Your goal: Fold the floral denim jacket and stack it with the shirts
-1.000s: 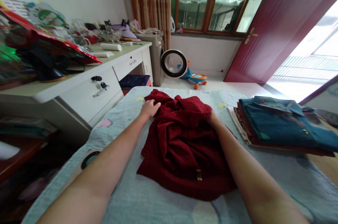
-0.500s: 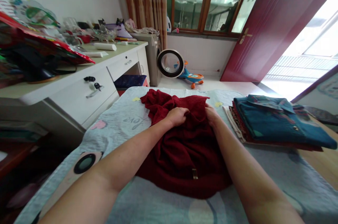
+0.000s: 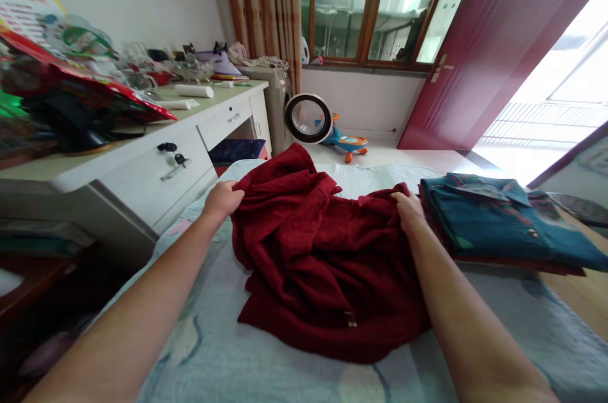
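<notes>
A dark red garment (image 3: 327, 251) lies rumpled on the light blue patterned cloth (image 3: 213, 339), with a small metallic tag near its lower edge. My left hand (image 3: 225, 199) is closed on the garment's upper left edge, lifting that part a little. On the other side, my right hand (image 3: 408, 208) pinches the upper right edge. Folds hide part of the garment's shape.
A stack of folded clothes with a teal shirt (image 3: 503, 219) on top lies at the right. To the left stands a white desk (image 3: 142, 168) with cluttered items. Beyond are an open round appliance door (image 3: 327, 119) and a red door (image 3: 456, 48).
My left hand has moved left and now holds the garment's left edge. My right hand has shifted slightly right. The garment is spread wider, with its upper left part raised.
</notes>
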Demonstrator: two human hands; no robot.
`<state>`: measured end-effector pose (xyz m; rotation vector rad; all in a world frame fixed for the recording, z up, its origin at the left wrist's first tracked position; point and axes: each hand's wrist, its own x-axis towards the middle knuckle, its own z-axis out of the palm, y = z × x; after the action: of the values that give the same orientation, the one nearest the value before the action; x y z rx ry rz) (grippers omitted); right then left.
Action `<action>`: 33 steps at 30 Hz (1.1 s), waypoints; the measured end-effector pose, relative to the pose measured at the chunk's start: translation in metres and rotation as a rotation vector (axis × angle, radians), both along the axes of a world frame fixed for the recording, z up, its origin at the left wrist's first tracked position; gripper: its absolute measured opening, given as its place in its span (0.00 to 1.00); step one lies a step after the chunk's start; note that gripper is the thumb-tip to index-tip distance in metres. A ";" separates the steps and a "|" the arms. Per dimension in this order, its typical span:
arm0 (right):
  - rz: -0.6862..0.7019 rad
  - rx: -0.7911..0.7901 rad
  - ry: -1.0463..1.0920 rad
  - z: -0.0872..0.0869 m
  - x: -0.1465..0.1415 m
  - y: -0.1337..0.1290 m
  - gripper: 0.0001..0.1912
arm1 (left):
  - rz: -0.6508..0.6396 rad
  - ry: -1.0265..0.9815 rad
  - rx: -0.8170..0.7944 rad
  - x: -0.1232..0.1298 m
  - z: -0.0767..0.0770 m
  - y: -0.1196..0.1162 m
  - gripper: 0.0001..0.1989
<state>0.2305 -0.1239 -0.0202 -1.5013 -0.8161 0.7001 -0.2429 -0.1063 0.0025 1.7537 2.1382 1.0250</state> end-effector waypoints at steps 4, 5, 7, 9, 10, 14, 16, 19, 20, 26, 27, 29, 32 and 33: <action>0.343 -0.299 -0.602 -0.003 -0.028 0.000 0.22 | -0.090 0.051 -0.029 0.029 -0.006 0.002 0.29; 0.360 -0.340 -0.772 -0.003 -0.036 0.003 0.28 | -0.100 0.044 -0.008 0.042 -0.004 0.002 0.36; 0.378 -0.396 -1.024 -0.003 -0.051 0.008 0.41 | -0.139 0.067 0.010 0.072 0.001 0.002 0.47; 0.451 -0.451 -1.141 -0.005 -0.065 0.014 0.47 | -0.193 0.119 -0.055 0.099 0.004 0.004 0.53; 0.495 -0.478 -1.167 -0.006 -0.071 0.016 0.48 | -0.221 0.153 -0.101 0.111 0.005 0.005 0.54; 0.610 -0.550 -1.252 -0.012 -0.084 0.021 0.36 | -0.269 0.302 -0.245 0.137 -0.006 0.014 0.46; 0.628 -0.541 -1.287 -0.014 -0.087 0.022 0.27 | -0.296 0.370 -0.269 0.137 -0.016 0.019 0.33; 0.620 -0.497 -1.293 -0.013 -0.088 0.020 0.16 | -0.328 0.409 -0.234 0.129 -0.027 0.022 0.16; 0.609 -0.481 -1.289 -0.011 -0.087 0.019 0.15 | -0.328 0.394 -0.186 0.125 -0.027 0.023 0.13; 0.264 -0.288 -1.194 0.009 -0.069 0.020 0.10 | -0.297 0.200 0.283 0.099 -0.003 0.027 0.07; 0.166 -0.234 -1.150 0.013 -0.063 0.022 0.09 | -0.263 0.174 0.346 0.094 0.003 0.028 0.06; -0.016 -0.146 -1.056 0.023 -0.046 0.027 0.07 | -0.157 0.120 0.444 0.080 0.014 0.033 0.06; -0.224 -0.073 -0.937 0.032 -0.017 0.033 0.07 | 0.009 0.051 0.518 0.056 0.022 0.039 0.06; -0.257 -0.068 -0.911 0.033 -0.009 0.034 0.08 | 0.045 0.037 0.525 0.047 0.021 0.040 0.06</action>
<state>0.2217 -0.0899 0.0123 -1.9569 -1.2356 -0.1987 -0.1955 -0.0661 0.0232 1.9451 2.0620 1.6995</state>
